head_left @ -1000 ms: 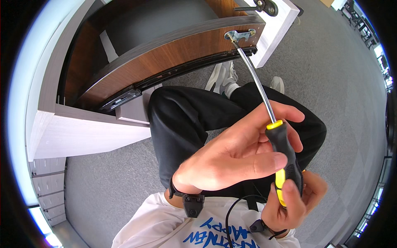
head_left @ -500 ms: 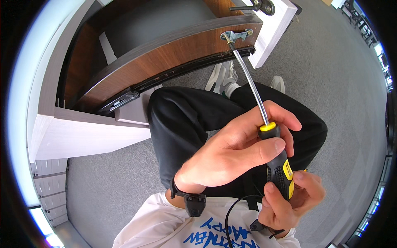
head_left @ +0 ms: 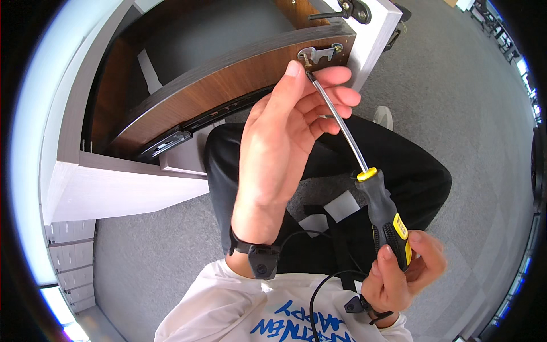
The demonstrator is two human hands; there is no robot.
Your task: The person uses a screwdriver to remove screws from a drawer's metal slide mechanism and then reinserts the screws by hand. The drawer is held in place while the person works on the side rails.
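Observation:
My right hand (head_left: 401,271) grips the black and yellow handle of a screwdriver (head_left: 387,219) low on the right. Its long metal shaft runs up and left to a metal bracket (head_left: 320,55) on the corner of a brown wooden drawer (head_left: 228,85). My left hand (head_left: 288,137) is raised with fingers loosely spread, its fingertips against the upper shaft just below the bracket. Whether the tip sits in a screw is hidden by the index finger.
The pulled-out drawer hangs from a white desk (head_left: 102,191), with a black slide rail (head_left: 171,139) along its side. A white panel with a black fitting (head_left: 356,10) stands behind the bracket. My black-trousered legs (head_left: 410,165) lie over grey carpet (head_left: 456,85).
My left hand has left the screwdriver handle and moved up along the shaft to its tip. The right hand still holds the handle, now lower.

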